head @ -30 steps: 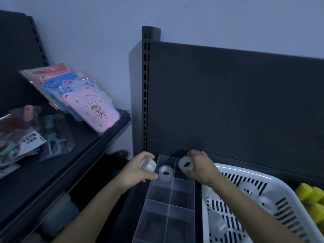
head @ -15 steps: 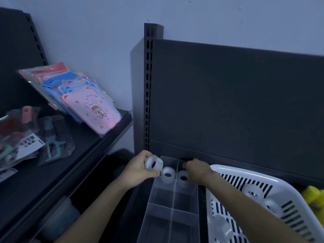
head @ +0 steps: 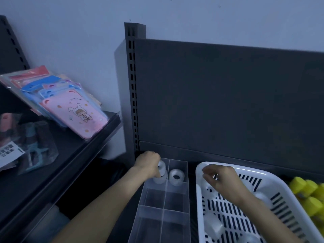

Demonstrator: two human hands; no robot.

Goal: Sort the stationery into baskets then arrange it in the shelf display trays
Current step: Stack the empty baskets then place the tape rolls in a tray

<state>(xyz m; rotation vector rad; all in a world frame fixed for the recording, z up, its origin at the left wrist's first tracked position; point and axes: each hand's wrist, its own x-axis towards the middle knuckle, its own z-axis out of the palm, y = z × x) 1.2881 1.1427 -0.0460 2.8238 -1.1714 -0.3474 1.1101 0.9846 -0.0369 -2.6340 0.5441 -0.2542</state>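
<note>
Dark shelf panel (head: 228, 102), white basket (head: 263, 173) at right, clear divided tray (head: 175, 216) just left of it.
Basket holds loose rolls (head: 213, 227). Left hand (head: 146, 166) grips a tape roll (head: 162, 168) in the tray's back-left compartment, above a second roll (head: 159, 181); a third roll (head: 175, 176) sits back-right. Right hand (head: 222, 181) hovers over the basket's back corner, fingers loosely curled, empty.

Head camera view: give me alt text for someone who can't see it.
A person's left hand holds a white tape roll at the rear-left compartment of a clear divided tray; a second roll sits in the rear-right compartment. The right hand, holding nothing, hovers over a white slotted basket of more rolls beside it.
</note>
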